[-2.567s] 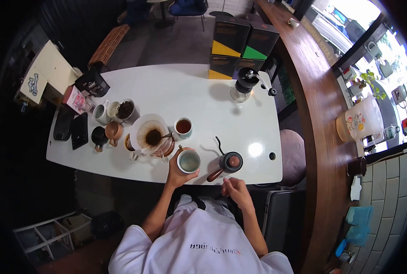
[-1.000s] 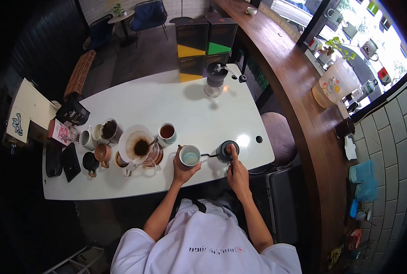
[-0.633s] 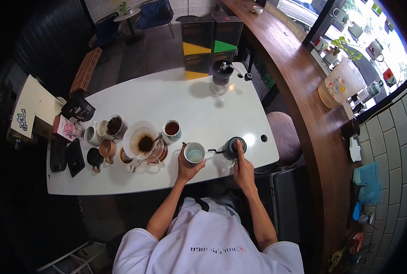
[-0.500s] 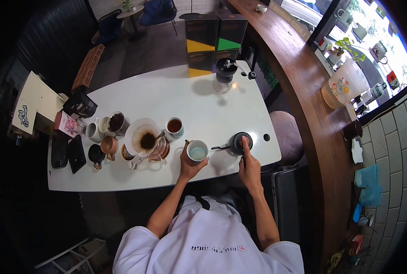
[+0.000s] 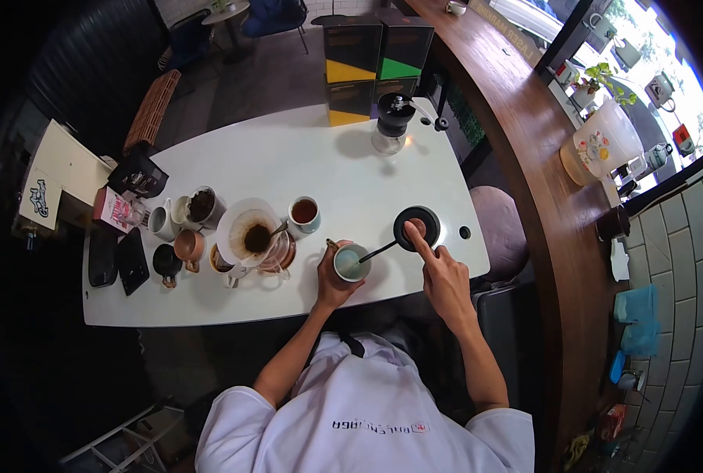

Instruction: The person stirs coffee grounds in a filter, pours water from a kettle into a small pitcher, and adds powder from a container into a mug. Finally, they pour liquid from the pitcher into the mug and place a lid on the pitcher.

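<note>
My left hand (image 5: 331, 284) is wrapped around a pale ceramic cup (image 5: 354, 268) near the table's front edge. The cup leans a little to the right, and its inside looks light bluish. My right hand (image 5: 449, 290) holds a black gooseneck kettle (image 5: 428, 215), with one finger stretched onto its lid; the handle is hidden under the hand. The thin kettle spout (image 5: 380, 250) reaches over the cup's rim. Left of the cup stands a glass dripper server with a paper filter (image 5: 237, 225) holding wet coffee grounds. Behind it is a cup of brown liquid (image 5: 304, 211).
Several mugs, including a brown mug (image 5: 188, 246), crowd the left of the white table (image 5: 288, 150). A hand coffee grinder (image 5: 393, 122) stands at the back, beside dark boxes (image 5: 351, 75). A wooden counter (image 5: 517, 181) runs along the right.
The kettle has come up and tilted toward the cup, bringing its spout over the rim. The cup has shifted slightly right and leans toward the kettle.
</note>
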Motion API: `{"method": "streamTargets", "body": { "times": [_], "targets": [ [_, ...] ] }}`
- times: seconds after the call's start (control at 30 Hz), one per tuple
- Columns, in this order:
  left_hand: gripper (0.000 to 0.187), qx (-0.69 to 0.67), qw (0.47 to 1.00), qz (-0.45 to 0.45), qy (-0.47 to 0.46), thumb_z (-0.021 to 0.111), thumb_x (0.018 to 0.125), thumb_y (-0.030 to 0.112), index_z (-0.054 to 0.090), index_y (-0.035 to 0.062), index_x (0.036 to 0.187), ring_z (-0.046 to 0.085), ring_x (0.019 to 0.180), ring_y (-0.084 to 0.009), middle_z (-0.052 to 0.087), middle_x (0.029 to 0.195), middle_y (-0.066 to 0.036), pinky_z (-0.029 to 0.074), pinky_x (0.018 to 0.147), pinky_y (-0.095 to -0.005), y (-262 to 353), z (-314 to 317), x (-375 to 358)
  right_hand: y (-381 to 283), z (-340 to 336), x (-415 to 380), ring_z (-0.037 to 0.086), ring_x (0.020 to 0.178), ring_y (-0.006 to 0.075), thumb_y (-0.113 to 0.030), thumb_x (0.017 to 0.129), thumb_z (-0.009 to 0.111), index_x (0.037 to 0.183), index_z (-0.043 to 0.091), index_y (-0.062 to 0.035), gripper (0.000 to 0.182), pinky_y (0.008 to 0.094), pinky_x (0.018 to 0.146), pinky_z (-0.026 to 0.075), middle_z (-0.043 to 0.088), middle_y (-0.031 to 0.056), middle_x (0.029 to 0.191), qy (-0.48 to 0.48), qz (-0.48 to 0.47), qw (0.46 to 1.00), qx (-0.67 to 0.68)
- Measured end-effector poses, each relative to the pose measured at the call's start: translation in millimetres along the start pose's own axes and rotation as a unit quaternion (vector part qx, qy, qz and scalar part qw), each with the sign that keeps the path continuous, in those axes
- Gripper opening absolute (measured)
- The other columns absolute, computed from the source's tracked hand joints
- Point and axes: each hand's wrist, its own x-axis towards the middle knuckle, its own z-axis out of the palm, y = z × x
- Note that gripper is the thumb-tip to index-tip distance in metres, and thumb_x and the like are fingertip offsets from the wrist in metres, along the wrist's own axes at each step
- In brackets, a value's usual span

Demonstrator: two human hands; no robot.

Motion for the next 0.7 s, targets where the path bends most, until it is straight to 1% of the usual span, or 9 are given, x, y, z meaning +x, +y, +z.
{"method": "streamTargets", "body": {
  "times": [0.1,0.2,0.27,0.5,0.6,0.67,0.7],
  "targets": [
    [0.076,0.001,1.0,-0.002,-0.005,0.088,0.054,0.008,0.052,0.0028,0.121,0.064,0.103,-0.0304,0.064,0.112,-0.014,0.051,0.091,-0.039,-1.2,-0.5,-0.1,-1.6,0.1,2.1,0.058,0.057,0.0304,0.005,0.084,0.056,0.153,0.03,-0.0369,0.085,0.0425,0.053,0.048,0.056,0.0141,0.073,-0.008,-0.003,1.0,-0.012],
    [0.076,0.003,1.0,-0.023,0.0,0.088,0.053,0.007,0.052,0.0033,0.121,0.064,0.103,-0.0299,0.064,0.112,-0.013,0.051,0.091,-0.0386,-2.3,-0.6,-1.2,-1.5,-2.0,4.1,0.058,0.057,0.0306,0.004,0.084,0.056,0.154,0.029,-0.0369,0.085,0.0429,0.053,0.048,0.056,0.0144,0.073,-0.012,0.006,1.0,-0.014],
    [0.076,0.008,0.999,-0.035,-0.009,0.088,0.053,0.006,0.053,0.0038,0.12,0.064,0.104,-0.029,0.064,0.112,-0.013,0.051,0.092,-0.0379,0.9,-2.4,-0.5,-0.6,-3.4,5.7,0.058,0.057,0.0312,0.004,0.084,0.057,0.154,0.028,-0.0362,0.087,0.0434,0.053,0.048,0.056,0.0153,0.073,0.002,0.014,1.0,-0.007],
    [0.072,-0.012,1.0,-0.016,0.0,0.088,0.054,0.007,0.055,0.0038,0.118,0.064,0.103,-0.0265,0.064,0.111,-0.012,0.051,0.091,-0.0373,-1.8,-1.6,1.3,0.7,-2.4,5.3,0.057,0.057,0.0329,0.007,0.081,0.058,0.155,0.026,-0.0331,0.09,0.0446,0.055,0.047,0.055,0.016,0.072,0.014,0.045,0.999,-0.001],
    [0.069,-0.016,1.0,-0.026,0.003,0.087,0.055,0.008,0.056,0.0032,0.116,0.064,0.102,-0.0254,0.064,0.11,-0.011,0.051,0.091,-0.0367,-1.0,-1.3,2.9,-0.8,-2.1,2.3,0.058,0.058,0.0338,0.007,0.08,0.058,0.156,0.024,-0.0323,0.092,0.0463,0.056,0.047,0.055,0.0166,0.072,-0.009,0.05,0.999,0.001],
    [0.067,-0.012,0.999,-0.036,0.003,0.087,0.056,0.008,0.057,0.0028,0.115,0.064,0.102,-0.0249,0.064,0.11,-0.011,0.051,0.091,-0.0358,-2.1,-2.0,3.1,-0.6,0.9,1.2,0.059,0.06,0.0347,0.006,0.08,0.059,0.157,0.021,-0.0315,0.094,0.0477,0.058,0.048,0.056,0.0176,0.073,-0.001,0.06,0.998,0.033],
    [0.067,-0.011,0.999,-0.038,-0.006,0.086,0.056,0.008,0.057,0.0037,0.117,0.064,0.103,-0.0248,0.064,0.111,-0.01,0.051,0.091,-0.0357,-1.6,-3.1,3.3,1.4,3.1,0.1,0.06,0.061,0.0356,0.005,0.08,0.061,0.158,0.017,-0.0299,0.096,0.0473,0.059,0.049,0.057,0.0179,0.074,0.003,0.057,0.998,0.038]
  ]
}}
